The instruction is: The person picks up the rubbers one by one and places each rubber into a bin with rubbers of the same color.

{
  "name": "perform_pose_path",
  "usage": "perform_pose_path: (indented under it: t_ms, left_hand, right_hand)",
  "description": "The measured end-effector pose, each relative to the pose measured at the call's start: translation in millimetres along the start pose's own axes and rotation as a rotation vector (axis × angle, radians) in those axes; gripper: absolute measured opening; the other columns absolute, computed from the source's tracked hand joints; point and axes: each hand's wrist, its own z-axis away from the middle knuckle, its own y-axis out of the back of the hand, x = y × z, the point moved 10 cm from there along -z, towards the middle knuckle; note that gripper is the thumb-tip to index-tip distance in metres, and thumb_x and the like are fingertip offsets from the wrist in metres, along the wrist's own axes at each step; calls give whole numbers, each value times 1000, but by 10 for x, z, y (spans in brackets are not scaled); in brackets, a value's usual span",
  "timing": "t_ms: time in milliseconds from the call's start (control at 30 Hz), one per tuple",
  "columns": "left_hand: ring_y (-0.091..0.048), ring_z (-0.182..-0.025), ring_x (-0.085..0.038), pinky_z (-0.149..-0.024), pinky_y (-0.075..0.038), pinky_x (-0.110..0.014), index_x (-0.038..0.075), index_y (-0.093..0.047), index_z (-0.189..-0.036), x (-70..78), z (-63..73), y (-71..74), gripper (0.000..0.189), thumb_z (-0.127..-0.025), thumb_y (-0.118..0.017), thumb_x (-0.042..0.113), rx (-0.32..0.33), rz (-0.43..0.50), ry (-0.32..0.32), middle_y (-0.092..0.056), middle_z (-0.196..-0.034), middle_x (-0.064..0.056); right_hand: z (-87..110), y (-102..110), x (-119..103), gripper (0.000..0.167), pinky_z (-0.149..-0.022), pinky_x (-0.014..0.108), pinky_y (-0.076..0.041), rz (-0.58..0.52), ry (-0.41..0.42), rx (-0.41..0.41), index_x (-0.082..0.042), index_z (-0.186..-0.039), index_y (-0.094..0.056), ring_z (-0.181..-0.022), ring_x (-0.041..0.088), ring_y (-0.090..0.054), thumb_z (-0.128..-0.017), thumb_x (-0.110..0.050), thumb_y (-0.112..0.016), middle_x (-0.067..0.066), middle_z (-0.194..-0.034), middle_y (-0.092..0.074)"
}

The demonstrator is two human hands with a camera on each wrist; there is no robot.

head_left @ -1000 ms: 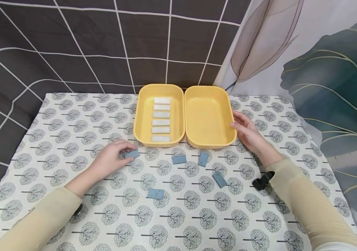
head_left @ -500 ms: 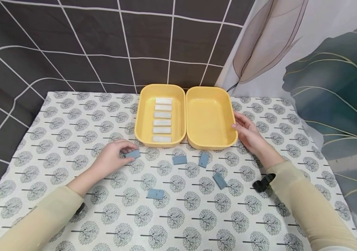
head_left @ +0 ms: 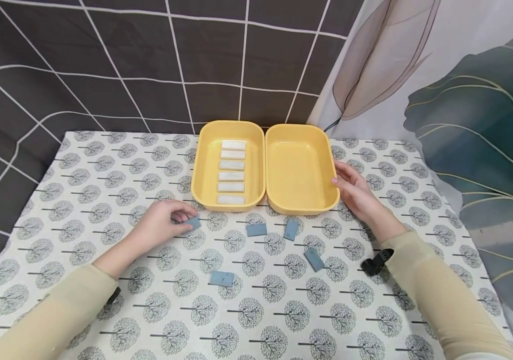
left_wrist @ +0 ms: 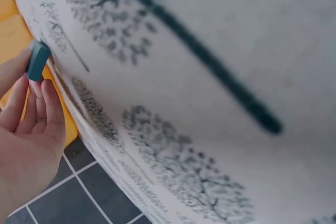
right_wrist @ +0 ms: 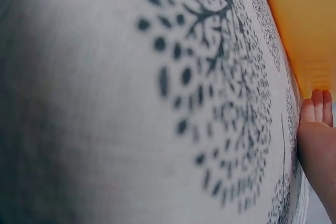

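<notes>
Only the head view catches the white blocks lined up in the left box; just in front, the left hand has thumb and fingertips clamped on a blue block, its thickness clear from the left wrist. Right hand: fingers straight, side by side, touching the right box's outer wall.

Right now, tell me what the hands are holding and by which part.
The left hand pinches a blue rectangular block by its left end, between thumb and fingers. The right hand touches the right side of the right yellow tray.
</notes>
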Motion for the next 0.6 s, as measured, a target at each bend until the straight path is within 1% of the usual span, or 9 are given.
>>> perform_pose_path:
  t_ms: [100,267,400,500,600]
  left_hand:
    - [-71,-88,-19,-82,-62,-19,0,-78,-107,19,-24,-5,26,-82,-85,-2,-15,8,-3,-80,-102,-12]
    - [-69,-84,-14,-78,-62,-20,4,-80,-102,67,-42,-35,21,-82,-86,1,-58,-15,14,-78,-92,-6]
    - [-69,-85,-14,-78,-61,-20,6,-80,-102,129,-54,-60,20,-83,-86,3,-88,-13,30,-77,-91,-4]
    - [-69,-86,-14,-80,-61,-21,6,-80,-104,222,-78,-80,22,-84,-86,5,-111,-3,26,-78,-93,-5]
    - [-70,-88,-15,-83,-62,-24,8,-80,-104,363,-107,-110,20,-84,-87,6,-139,0,2,-78,-95,-4]
  right_hand:
    - [9,4,-8,55,-108,15,-53,-6,4,4,-11,-157,-44,-126,9,-56,-104,2,-54,-7,-140,-56]
    - [15,6,-4,54,-107,15,-54,-11,4,7,-11,-156,-44,-125,8,-57,-105,3,-54,-7,-140,-57]
    - [1,6,11,59,-108,14,-53,-10,-3,8,-7,-160,-38,-127,8,-56,-104,2,-55,-7,-141,-56]
    - [-9,7,18,60,-109,14,-52,-1,-9,10,-5,-161,-36,-127,8,-56,-104,2,-55,-7,-141,-55]
    - [-9,4,18,58,-108,14,-53,2,-11,11,-7,-159,-38,-126,8,-56,-104,3,-54,-7,-140,-56]
